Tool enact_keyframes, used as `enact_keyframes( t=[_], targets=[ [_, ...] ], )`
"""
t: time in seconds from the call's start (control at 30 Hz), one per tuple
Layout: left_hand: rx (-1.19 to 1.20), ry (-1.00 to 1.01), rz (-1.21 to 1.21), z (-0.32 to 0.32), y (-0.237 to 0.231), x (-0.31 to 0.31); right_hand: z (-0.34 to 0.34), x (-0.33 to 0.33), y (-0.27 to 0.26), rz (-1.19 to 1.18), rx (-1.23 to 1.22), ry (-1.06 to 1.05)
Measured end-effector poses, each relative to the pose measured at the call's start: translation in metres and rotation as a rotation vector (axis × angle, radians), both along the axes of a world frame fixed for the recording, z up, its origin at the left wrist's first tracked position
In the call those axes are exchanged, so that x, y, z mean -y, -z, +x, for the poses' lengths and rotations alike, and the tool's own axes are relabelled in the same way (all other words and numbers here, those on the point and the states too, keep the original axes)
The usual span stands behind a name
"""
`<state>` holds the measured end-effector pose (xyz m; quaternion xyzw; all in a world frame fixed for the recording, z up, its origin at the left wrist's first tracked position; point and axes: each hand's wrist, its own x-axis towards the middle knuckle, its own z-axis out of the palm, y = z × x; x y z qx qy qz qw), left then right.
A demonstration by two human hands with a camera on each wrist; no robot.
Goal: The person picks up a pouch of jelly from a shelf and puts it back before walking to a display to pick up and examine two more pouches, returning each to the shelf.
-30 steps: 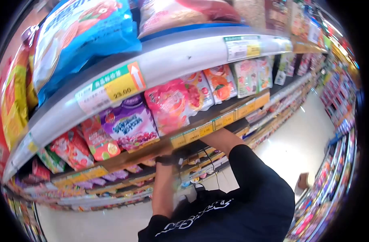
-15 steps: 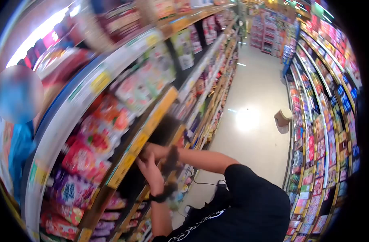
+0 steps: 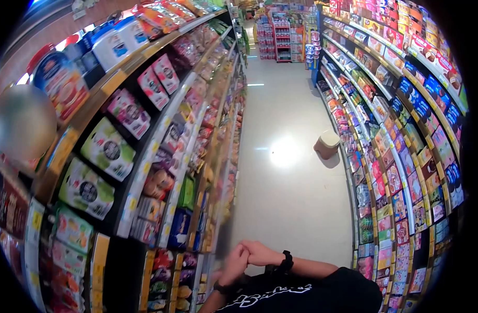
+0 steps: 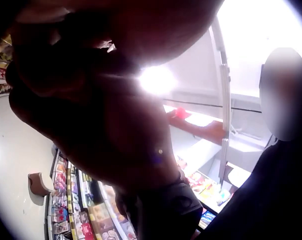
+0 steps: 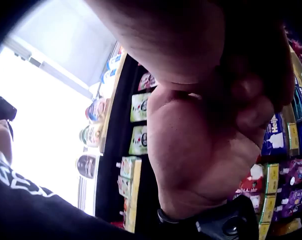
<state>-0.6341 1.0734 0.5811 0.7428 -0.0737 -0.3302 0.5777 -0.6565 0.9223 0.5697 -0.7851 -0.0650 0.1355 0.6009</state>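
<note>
My left hand [image 3: 236,263] and right hand [image 3: 262,254] meet in front of my body at the bottom of the head view, the fingers bent loosely against each other. No item shows between them. Close up and dark in the left wrist view, the left hand [image 4: 91,115] has bent fingers. The right wrist view has the palm side of a hand [image 5: 191,145] with curled fingertips at its right edge. Each wrist wears a black band. Nearest to the hands is the left shelf, with bagged snacks [image 3: 162,266] on its lower levels.
The left shelf carries green pouches [image 3: 87,188] and, on top, white tubs [image 3: 116,44]. Shelves of packaged snacks [image 3: 421,104] line the right side. A brown stool [image 3: 327,146] stands on the pale aisle floor [image 3: 286,198] by them. A red rack [image 3: 282,39] is at the far end.
My view has swung from the left shelf to look along the aisle. Both hands have come away from under the shelf edge and are now together before my body.
</note>
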Motion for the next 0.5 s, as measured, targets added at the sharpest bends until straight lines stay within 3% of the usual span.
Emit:
enact_keyframes(
  t=[0.17,0.27,0.4,0.43,0.5],
  targets=[
    [0.356,0.072,-0.021,0.068,0.007,0.063,0.057,0.062,-0.006,-0.005,0.053,0.029],
    [0.572,0.213,-0.009,0.119,0.035,0.084,0.108,0.097,-0.011,-0.058,0.124,-0.021],
    [0.539,0.361,-0.129,0.214,0.057,0.134,0.188,0.144,0.011,-0.111,0.171,-0.03],
    [0.753,0.397,-0.196,0.243,0.062,0.151,0.21,0.161,0.004,-0.128,0.165,-0.02],
    [0.87,0.557,-0.228,0.302,0.053,0.182,0.254,0.193,-0.012,-0.163,0.164,0.023]
  ],
)
